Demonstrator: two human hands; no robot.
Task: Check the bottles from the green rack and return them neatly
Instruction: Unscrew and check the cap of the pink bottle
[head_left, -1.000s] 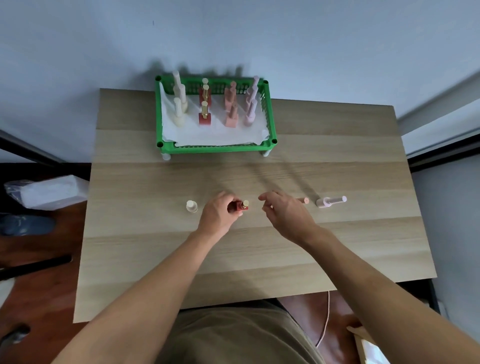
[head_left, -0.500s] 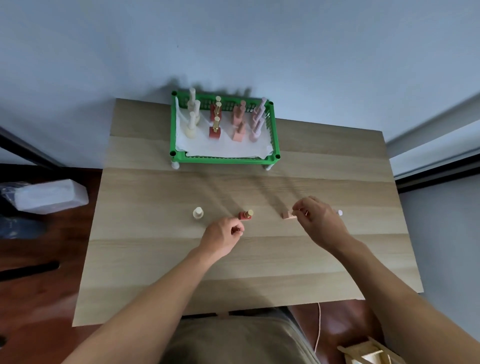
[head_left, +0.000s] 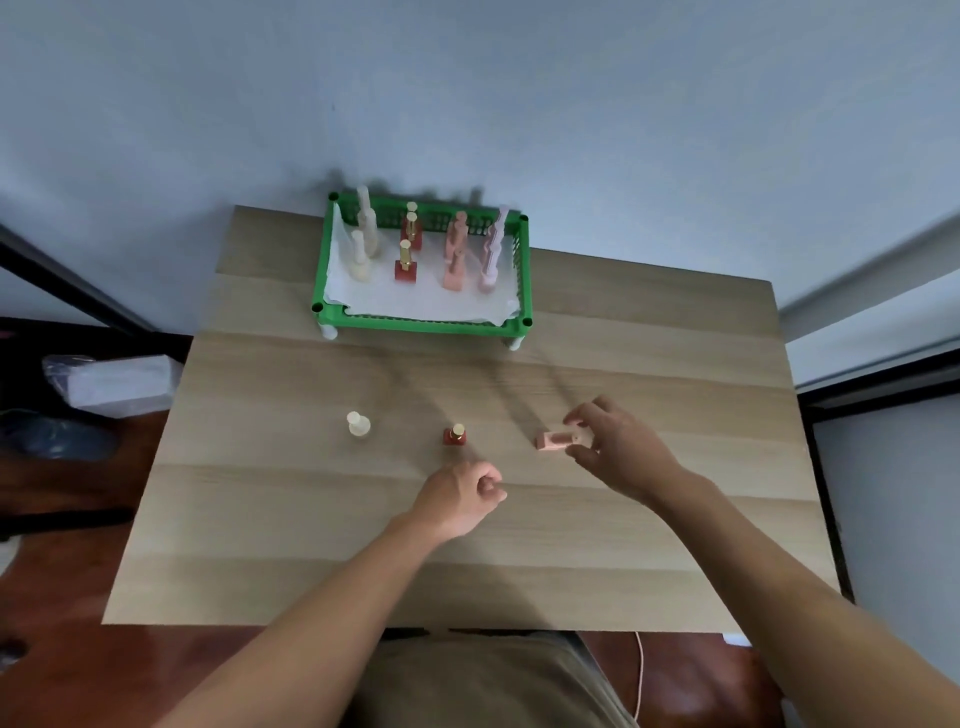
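The green rack (head_left: 423, 323) stands at the table's far edge, lined with white paper and holding several cream, red, peach and lilac bottles in rows. On the table a cream bottle (head_left: 358, 424) and a red bottle with a gold cap (head_left: 455, 435) stand upright. A peach bottle (head_left: 558, 440) lies on its side, and my right hand (head_left: 618, 449) grips its cap end between thumb and fingers. My left hand (head_left: 460, 498) hovers just in front of the red bottle, fingers curled in, holding nothing. The lilac bottle is hidden behind my right hand.
The wooden table (head_left: 311, 519) stands against a pale wall. A white wrapped packet (head_left: 122, 379) lies on the floor to the left. A thin pink cord (head_left: 640, 675) hangs near my lap.
My left hand let go of the red bottle, left it standing and drew back. My right hand moved right and took hold of the peach bottle. The camera tilted, so the table looks farther away.
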